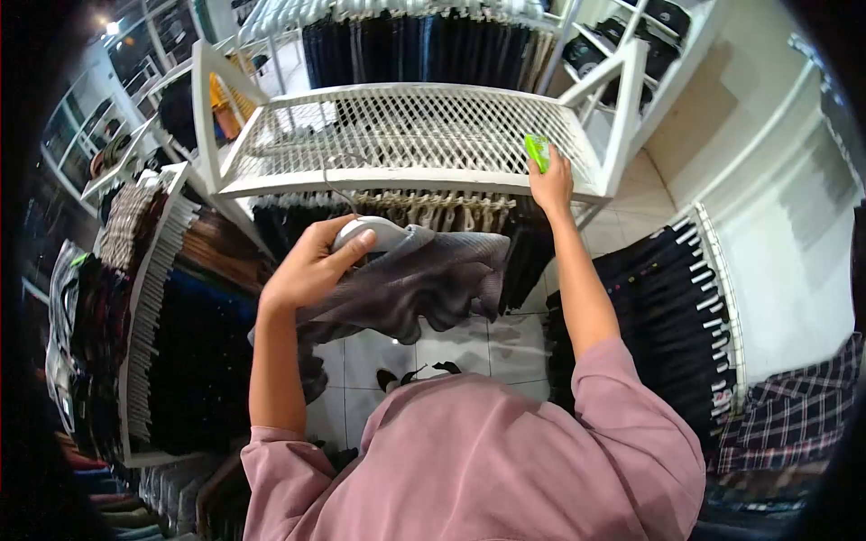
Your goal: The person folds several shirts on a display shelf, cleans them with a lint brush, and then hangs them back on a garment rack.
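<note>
A grey garment (433,275) hangs from a white hanger (379,233) with a metal hook. My left hand (320,261) is closed round the hanger's near end, the thumb on top. At the right end of the white mesh shelf (406,183), my right hand (551,183) grips a bright green and clear object (538,151); its exact kind cannot be made out. The garment hangs in front of the shelf, above the tiled floor.
Dark clothes (198,361) hang on a rack at the left, and black garments (631,307) on one at the right. Trousers (406,50) hang behind the shelf. A checked shirt (794,406) is at lower right, caps (663,45) at upper right.
</note>
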A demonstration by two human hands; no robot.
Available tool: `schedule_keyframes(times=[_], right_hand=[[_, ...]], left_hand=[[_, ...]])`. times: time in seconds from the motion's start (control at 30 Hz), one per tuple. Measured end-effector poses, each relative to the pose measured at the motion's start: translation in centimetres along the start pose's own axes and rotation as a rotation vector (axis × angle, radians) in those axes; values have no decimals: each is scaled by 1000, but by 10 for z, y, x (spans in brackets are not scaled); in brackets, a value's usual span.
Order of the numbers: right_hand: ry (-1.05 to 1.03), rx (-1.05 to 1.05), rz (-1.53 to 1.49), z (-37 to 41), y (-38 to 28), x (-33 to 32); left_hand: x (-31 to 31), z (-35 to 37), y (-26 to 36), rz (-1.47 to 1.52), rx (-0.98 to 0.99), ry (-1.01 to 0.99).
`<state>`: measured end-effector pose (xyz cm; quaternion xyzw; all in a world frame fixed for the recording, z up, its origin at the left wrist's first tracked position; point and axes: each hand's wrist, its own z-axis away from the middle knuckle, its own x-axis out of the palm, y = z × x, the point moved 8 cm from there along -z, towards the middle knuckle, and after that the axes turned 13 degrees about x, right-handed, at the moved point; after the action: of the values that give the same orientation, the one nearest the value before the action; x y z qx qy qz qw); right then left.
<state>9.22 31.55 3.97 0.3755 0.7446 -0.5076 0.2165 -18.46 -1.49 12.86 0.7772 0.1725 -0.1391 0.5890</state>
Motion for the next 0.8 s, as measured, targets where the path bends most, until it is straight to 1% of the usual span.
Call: schedule_keyframes(times=[0.07,0.13,0.17,0.2,0.27,0.33,0.37,0.4,0.43,0.47,0.53,0.6,0.63,0.67,0.73,0.8], right_hand=[[2,26,28,-19,26,3],[3,38,37,-32,43,7],[-9,47,49,-40,48,12],[22,39,50,-42,52,13],[-27,63,20,-45,56,17],[-15,25,-19,-43,52,10],[29,17,-54,-37,62,1],[67,-7,-87,-30,56,-17],[104,-12,-181,-21,56,-38],[110,5,-173,-10,59,-55],[-13,146,-542,19,74,-85],[123,131,-788,76,60,-133],[166,160,-772,108,50,-151],[214,187,-754,140,40,-168],[19,289,-586,195,13,-179],[-171,398,-606,232,-19,-185]], left_hand=[[30,-14,-7,81,42,-51],[57,-21,-6,104,22,-71],[69,-24,-14,117,6,-88],[81,-27,-22,131,-11,-106],[102,-32,-26,148,-23,-139],[117,-38,-20,185,-16,-177],[125,-44,-17,162,-7,-203],[130,-50,-17,165,-9,-224],[134,-57,-17,159,11,-236],[137,-63,-17,154,33,-248],[149,-80,-26,211,55,-280],[164,-95,-28,231,-21,-355],[174,-101,-21,411,-44,-317],[186,-111,-23,443,-23,-346],[213,-127,-11,624,-31,-389],[244,-142,5,817,-37,-427]])
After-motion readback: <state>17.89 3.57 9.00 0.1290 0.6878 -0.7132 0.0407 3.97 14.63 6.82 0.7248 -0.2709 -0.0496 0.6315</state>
